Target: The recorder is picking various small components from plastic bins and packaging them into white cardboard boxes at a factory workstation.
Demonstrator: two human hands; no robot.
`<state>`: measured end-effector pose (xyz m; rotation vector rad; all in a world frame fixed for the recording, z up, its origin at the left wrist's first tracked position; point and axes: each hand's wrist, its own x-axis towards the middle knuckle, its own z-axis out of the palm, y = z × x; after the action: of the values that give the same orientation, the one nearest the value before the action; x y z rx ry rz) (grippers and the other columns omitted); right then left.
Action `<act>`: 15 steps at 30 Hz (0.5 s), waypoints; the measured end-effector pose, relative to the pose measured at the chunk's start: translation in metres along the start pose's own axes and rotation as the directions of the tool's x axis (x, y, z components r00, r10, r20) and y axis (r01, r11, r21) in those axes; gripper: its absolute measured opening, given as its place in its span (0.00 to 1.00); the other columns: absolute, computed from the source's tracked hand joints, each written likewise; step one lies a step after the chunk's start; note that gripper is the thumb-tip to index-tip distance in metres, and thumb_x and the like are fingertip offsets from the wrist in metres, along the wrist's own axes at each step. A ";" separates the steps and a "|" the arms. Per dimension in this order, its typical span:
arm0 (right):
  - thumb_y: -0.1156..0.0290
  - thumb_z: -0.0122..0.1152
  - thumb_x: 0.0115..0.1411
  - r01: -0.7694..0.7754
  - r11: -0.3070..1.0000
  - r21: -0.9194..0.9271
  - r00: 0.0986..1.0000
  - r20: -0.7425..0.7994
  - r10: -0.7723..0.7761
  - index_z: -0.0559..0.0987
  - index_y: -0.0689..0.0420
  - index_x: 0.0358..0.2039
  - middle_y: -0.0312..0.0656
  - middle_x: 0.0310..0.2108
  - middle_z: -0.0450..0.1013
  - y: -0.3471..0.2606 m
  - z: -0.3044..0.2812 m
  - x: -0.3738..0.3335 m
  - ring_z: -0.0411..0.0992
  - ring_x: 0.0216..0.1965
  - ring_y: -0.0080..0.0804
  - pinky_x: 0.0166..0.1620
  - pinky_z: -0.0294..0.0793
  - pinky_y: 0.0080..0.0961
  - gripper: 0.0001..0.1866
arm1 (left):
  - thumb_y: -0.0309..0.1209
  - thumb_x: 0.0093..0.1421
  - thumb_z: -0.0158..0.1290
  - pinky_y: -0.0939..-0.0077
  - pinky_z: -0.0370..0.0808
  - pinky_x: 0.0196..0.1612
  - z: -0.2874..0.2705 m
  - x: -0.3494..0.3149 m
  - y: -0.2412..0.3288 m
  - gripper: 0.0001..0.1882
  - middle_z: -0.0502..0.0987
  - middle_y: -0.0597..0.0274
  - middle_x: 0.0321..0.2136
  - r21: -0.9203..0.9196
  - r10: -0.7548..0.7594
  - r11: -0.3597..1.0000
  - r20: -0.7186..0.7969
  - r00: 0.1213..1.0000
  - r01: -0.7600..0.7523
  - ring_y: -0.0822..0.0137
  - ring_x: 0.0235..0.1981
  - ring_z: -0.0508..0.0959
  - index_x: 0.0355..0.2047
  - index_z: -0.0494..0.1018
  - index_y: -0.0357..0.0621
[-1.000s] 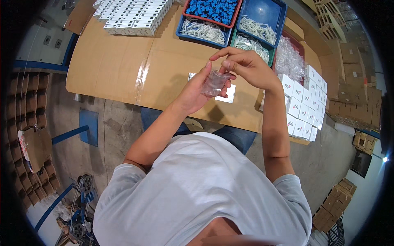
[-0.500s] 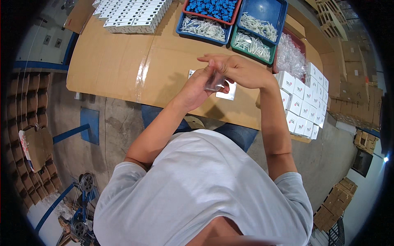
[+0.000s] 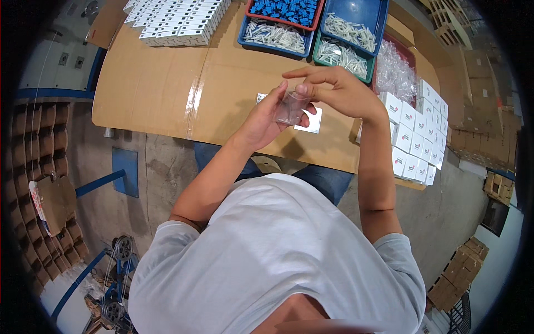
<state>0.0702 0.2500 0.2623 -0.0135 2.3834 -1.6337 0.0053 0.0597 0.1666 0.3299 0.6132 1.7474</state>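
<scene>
Over the cardboard-covered table, my left hand [image 3: 261, 120] is closed around a small, clear plastic piece [image 3: 289, 109], thin-walled and see-through, perhaps a tray or sleeve. Its exact shape is hard to make out. My right hand [image 3: 340, 93] comes in from the right, with its thumb on the upper edge of the same piece. The index finger is stretched out past it, and the other fingers are partly hidden. Beneath both hands lies a flat white item [image 3: 311, 121], mostly covered by them; a white corner with dark marks shows left of my fingers.
White boxes [image 3: 414, 136] are stacked at the right. Behind stand blue trays [image 3: 278, 50] and a green tray [image 3: 356, 77] of white tubes, a red tray of blue parts [image 3: 286, 11], and clear plastic pieces [image 3: 395, 69]. Long white boxes [image 3: 175, 22] lie far left.
My right hand has lifted slightly, and its fingers are less overlapped with my left hand. More of the clear piece shows between my hands, looking wider and more upright.
</scene>
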 end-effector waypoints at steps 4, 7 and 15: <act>0.62 0.60 0.69 0.075 0.980 0.185 0.985 -0.167 -0.044 0.83 0.63 0.48 0.40 0.40 0.82 0.003 0.005 -0.006 0.77 0.42 0.22 0.45 0.78 0.24 0.17 | 0.57 0.75 0.32 0.68 0.76 0.46 -0.001 -0.004 0.004 0.35 0.81 0.56 0.40 -0.036 -0.046 0.998 -0.055 0.997 0.044 0.66 0.35 0.81 0.56 0.71 0.37; 0.62 0.62 0.69 0.163 0.983 0.083 0.954 -0.268 -0.135 0.82 0.62 0.50 0.39 0.40 0.81 0.011 0.007 -0.006 0.77 0.44 0.22 0.49 0.77 0.24 0.17 | 0.58 0.74 0.32 0.69 0.76 0.47 -0.009 -0.007 0.004 0.37 0.81 0.57 0.39 -0.073 -0.080 0.994 -0.018 0.997 0.079 0.66 0.34 0.81 0.57 0.70 0.33; 0.71 0.57 0.70 0.180 0.975 0.129 0.935 -0.330 -0.129 0.82 0.66 0.45 0.44 0.50 0.80 0.011 0.013 -0.007 0.76 0.49 0.28 0.55 0.75 0.27 0.12 | 0.55 0.75 0.33 0.65 0.76 0.49 -0.028 -0.014 0.000 0.35 0.80 0.57 0.38 -0.128 -0.080 0.989 -0.045 0.996 0.074 0.63 0.37 0.80 0.57 0.71 0.33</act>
<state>0.0814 0.2432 0.2489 0.1030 2.5305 -2.0334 -0.0053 0.0396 0.1452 0.1727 0.5410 1.7155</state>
